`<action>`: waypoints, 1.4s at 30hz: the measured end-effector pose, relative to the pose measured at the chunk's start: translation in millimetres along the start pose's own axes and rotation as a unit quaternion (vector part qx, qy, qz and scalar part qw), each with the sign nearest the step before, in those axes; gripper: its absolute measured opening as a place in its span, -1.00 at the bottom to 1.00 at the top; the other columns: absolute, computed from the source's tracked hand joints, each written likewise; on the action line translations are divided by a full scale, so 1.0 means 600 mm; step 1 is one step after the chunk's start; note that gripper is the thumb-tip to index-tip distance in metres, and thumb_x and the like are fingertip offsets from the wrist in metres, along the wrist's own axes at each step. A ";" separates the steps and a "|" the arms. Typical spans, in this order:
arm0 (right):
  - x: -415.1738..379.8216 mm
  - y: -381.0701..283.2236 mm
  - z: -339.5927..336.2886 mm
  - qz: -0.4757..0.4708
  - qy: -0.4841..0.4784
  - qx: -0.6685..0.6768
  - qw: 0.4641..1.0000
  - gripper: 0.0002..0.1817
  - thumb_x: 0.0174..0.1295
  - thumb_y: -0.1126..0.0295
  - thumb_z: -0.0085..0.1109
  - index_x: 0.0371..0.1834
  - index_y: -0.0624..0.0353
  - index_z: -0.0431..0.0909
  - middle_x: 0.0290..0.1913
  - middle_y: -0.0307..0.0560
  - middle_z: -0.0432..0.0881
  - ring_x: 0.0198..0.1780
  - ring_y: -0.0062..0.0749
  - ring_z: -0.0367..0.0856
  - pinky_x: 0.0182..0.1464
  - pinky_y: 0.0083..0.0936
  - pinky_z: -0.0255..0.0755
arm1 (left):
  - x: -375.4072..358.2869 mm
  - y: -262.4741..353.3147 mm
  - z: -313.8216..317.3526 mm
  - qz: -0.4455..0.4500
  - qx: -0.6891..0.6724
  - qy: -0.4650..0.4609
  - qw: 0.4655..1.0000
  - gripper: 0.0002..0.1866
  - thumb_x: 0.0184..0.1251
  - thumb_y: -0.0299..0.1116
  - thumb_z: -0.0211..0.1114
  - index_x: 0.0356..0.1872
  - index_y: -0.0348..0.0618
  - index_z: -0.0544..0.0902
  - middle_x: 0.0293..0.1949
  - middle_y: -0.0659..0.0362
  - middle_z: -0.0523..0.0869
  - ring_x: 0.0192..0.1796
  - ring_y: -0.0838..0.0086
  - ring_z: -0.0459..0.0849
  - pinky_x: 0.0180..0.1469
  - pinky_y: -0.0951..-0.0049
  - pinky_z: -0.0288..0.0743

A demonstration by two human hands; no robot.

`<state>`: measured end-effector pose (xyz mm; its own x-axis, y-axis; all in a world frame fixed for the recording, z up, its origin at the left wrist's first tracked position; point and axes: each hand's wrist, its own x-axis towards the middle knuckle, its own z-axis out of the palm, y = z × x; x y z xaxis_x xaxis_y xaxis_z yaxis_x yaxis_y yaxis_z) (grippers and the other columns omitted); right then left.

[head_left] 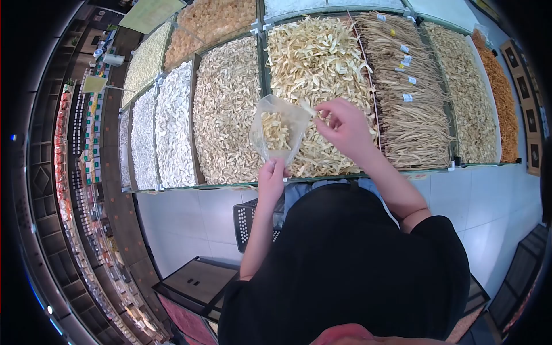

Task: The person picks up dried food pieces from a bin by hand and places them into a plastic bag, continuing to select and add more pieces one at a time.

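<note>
A clear plastic bag [276, 131] with pale yellowish dried slices inside hangs open over the bins. My left hand [272, 175] is closed on the bag's lower edge. To the right of the bag, my right hand [345, 126] pinches a pale slice [309, 108] between thumb and fingers, close to the bag's upper right corner. Beneath both hands lies a bin of the same kind of pale dried slices [316, 57]. Left of it is a bin of smaller beige slices [227, 103].
Long brown bundled sticks [411, 115] with white labels fill the bin on the right. White pieces [174, 115] lie in bins further left. A black crate [244, 224] stands on the floor below the counter's front edge. Stocked shelves [63, 172] line the far left.
</note>
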<state>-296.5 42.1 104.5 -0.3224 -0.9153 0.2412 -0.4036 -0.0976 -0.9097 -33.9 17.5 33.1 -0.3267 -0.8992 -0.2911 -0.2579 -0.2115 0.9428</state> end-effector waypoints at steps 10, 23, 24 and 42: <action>-0.015 0.052 -0.022 0.076 -0.026 -0.040 0.996 -0.66 0.24 0.33 0.47 0.06 0.14 0.71 -0.21 -0.16 0.68 -0.47 -0.47 0.59 -0.34 -0.48 0.52 | 0.001 -0.007 -0.001 0.001 0.005 0.009 1.000 -0.73 0.67 -0.30 0.16 -0.27 -0.25 0.62 -0.48 0.23 0.66 -0.40 0.60 0.64 -0.25 0.53 0.52; -0.108 0.322 -0.075 0.161 -0.102 -0.304 0.933 -0.70 0.21 0.29 0.43 -0.05 0.17 0.70 -0.15 0.08 0.71 -0.08 0.05 0.71 -0.03 -0.08 0.60 | 0.005 -0.017 0.000 -0.006 -0.025 0.016 1.000 -0.70 0.66 -0.29 0.17 -0.34 -0.23 0.61 -0.50 0.22 0.67 -0.40 0.58 0.67 -0.23 0.51 0.56; -0.109 0.325 -0.063 0.166 -0.111 -0.303 0.932 -0.71 0.21 0.29 0.43 -0.05 0.17 0.70 -0.15 0.09 0.71 -0.06 0.05 0.72 -0.02 -0.07 0.60 | 0.005 -0.019 -0.001 -0.007 -0.024 0.017 1.000 -0.69 0.66 -0.29 0.17 -0.36 -0.23 0.61 -0.50 0.23 0.66 -0.41 0.58 0.67 -0.22 0.51 0.56; -0.088 0.262 -0.065 0.102 0.016 -0.278 0.955 -0.91 0.27 0.45 0.34 -0.23 0.19 0.66 -0.38 0.01 0.64 -0.33 -0.10 0.68 -0.26 -0.20 0.54 | 0.011 -0.014 0.003 -0.006 -0.010 -0.004 1.000 -0.68 0.68 -0.28 0.14 -0.36 -0.22 0.59 -0.49 0.24 0.65 -0.39 0.60 0.64 -0.22 0.51 0.56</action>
<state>-376.3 90.1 -37.9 -0.4652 -0.8799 0.0970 -0.7188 0.3115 -0.6215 -35.5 14.0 23.0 -0.3309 -0.8932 -0.3045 -0.2434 -0.2309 0.9420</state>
